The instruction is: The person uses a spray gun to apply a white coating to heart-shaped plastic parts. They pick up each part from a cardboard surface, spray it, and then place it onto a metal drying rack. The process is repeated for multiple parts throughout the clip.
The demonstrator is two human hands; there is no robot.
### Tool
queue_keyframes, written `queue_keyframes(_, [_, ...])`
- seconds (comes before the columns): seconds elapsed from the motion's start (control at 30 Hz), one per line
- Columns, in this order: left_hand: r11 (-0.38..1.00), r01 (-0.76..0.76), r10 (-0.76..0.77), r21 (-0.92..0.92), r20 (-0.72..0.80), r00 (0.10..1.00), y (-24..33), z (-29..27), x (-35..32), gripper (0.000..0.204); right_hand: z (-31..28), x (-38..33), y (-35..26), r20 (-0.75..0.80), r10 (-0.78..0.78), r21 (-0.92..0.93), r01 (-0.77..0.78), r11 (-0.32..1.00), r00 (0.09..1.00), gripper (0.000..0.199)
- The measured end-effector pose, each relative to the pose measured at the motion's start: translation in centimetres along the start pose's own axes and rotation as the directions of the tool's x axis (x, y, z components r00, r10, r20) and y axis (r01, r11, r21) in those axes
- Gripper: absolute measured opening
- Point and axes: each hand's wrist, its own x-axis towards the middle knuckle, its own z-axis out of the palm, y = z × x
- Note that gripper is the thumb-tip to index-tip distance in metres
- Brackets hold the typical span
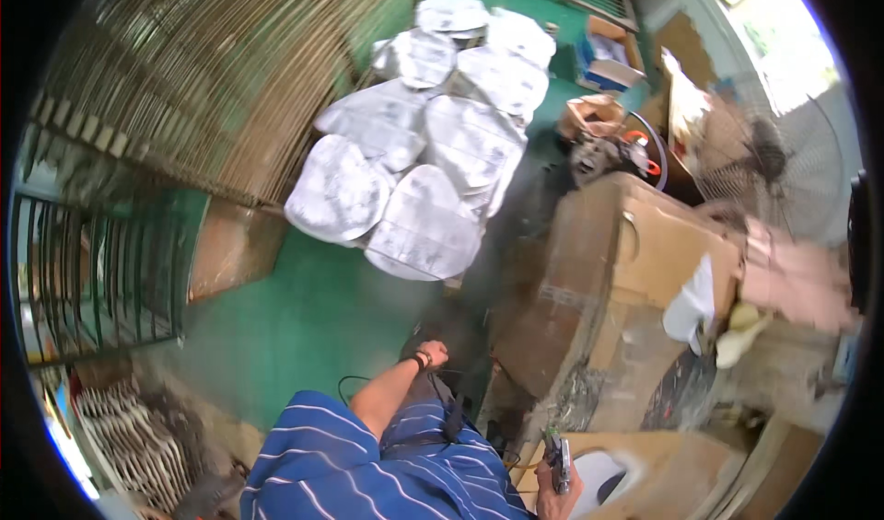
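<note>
My right hand (559,497), at the lower edge, is closed around a silver and black gun-shaped tool (558,460). Beside that hand lies a white rounded piece (597,476) with a dark opening, on a brown board or carton surface. My left hand (431,352) hangs in front of my body, with a dark band on the wrist. Its fingers look curled, and whatever may be in them is hidden. Ahead of it, stacks of white rounded seat-shaped pads (428,221) with greyish smudges stand in several piles.
A large cardboard box (589,290) stands to my right, a mesh fan (769,152) beyond it. A slatted rack (212,87) fills the far left, with a brown panel (235,248) below. A small blue and white box (610,55) sits at the back on the green floor (276,327).
</note>
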Motion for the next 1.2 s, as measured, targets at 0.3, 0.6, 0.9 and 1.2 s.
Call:
queue_keyframes(0.3, [0.984, 0.039, -0.037, 0.171, -0.016, 0.999, 1.8, 1.2, -0.6, 0.039, -3.0, -7.7, 12.9, -0.283, -0.032, 0.299, 0.119, 0.947, 0.959, 0.037])
queue_keyframes(0.6, [0.423, 0.798, 0.090, -0.430, 0.896, 0.435, 4.0, 2.0, 0.6, 0.029, -2.9, -18.3, 29.2, -0.689, 0.187, 0.566, 0.359, 0.742, 0.700, 0.022])
queue_keyframes(0.9, [0.992, 0.111, -0.124, 0.064, 0.265, 0.956, 10.8, 13.2, -8.4, 0.032, -1.0, -27.8, 39.0, -0.704, 0.477, 0.656, 0.224, 0.721, 0.526, 0.047])
queue_keyframes(1.2, [0.984, -0.144, 0.104, 0.106, 0.317, 0.943, 14.1, 18.7, -12.6, 0.033, -3.2, -28.7, 43.5, -0.702, 0.446, 0.638, 0.214, 0.739, 0.555, 0.047])
